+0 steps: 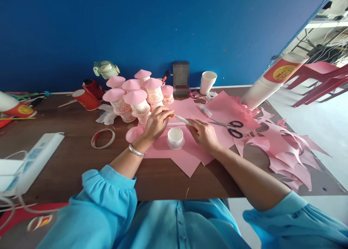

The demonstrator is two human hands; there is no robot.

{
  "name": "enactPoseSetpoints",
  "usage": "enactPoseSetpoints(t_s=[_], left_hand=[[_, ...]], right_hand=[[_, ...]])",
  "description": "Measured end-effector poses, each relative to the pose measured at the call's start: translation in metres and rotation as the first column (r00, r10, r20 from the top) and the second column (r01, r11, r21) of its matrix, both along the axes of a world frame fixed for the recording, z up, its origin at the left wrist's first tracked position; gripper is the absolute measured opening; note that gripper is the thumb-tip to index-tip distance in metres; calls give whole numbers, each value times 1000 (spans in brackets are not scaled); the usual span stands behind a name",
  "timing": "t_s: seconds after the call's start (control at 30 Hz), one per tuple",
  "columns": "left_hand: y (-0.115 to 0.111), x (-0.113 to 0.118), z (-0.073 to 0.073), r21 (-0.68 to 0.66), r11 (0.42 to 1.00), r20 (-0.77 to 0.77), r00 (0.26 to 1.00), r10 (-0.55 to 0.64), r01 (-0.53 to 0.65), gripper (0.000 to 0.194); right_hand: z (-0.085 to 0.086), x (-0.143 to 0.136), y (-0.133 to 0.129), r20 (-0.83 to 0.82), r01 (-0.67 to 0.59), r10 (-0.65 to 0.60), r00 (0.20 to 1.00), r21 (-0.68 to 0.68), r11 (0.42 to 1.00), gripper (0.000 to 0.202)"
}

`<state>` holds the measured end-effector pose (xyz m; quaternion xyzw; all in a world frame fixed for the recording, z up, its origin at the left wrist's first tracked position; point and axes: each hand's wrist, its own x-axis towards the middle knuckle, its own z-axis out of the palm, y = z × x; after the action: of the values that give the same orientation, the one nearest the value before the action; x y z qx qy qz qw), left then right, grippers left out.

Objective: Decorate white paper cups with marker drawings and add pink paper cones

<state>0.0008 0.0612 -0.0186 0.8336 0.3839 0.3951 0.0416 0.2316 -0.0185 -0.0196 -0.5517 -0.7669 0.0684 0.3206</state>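
Observation:
My right hand [202, 133] is closed around a white marker pen [182, 119] that points to the left. The fingers of my left hand [158, 122] pinch a small orange cap [171, 115] at the pen's tip; whether cap and pen touch is too small to tell. Below both hands a small white paper cup [175, 139] stands on pink paper [187, 165]. Just left of my left hand are several cups with pink cone tops [136, 97] and orange drawings, grouped and partly stacked. A pink paper cone [133, 134] lies by my left wrist.
Scissors [231, 127] and pink scraps [285, 151] lie to the right, near a leaning cup stack [268, 84]. A tape roll [103, 138], red cup [85, 99] and power strip [35, 162] are on the left. A white cup [208, 82] stands by the blue wall [152, 27].

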Motion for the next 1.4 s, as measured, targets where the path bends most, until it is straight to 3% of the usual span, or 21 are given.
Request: enactPoseSetpoints(t_s=[0.23,0.5,0.67,0.93,1.03,1.1,1.23,1.4], left_hand=[[0,-1,0,-24,1000,-4,1000,4,-5,31],[-5,3,6,67,992,-157,983,-99,111,29],[-6,3,12,71,986,-182,974,-138,153,30],[-2,4,10,40,982,-217,961,-173,186,32],[0,4,7,16,985,-141,976,-168,172,36],[0,3,5,-10,993,-105,987,-121,121,49],[-2,1,4,-165,980,-205,968,-146,113,45],[0,-1,5,-270,950,-344,906,-249,159,31]], right_hand=[[1,1,-1,21,-8,8,1000,-31,1000,30],[0,2,1,51,-32,35,998,-56,998,30],[-1,3,2,26,-53,55,998,-55,997,29],[1,-1,3,-106,-85,70,992,-151,985,33],[4,1,7,-105,-12,-2,994,-138,990,32],[5,5,12,-53,98,-105,993,-123,988,30],[2,16,21,114,284,-271,956,-120,951,31],[-6,21,25,244,260,-226,943,-116,959,34]])
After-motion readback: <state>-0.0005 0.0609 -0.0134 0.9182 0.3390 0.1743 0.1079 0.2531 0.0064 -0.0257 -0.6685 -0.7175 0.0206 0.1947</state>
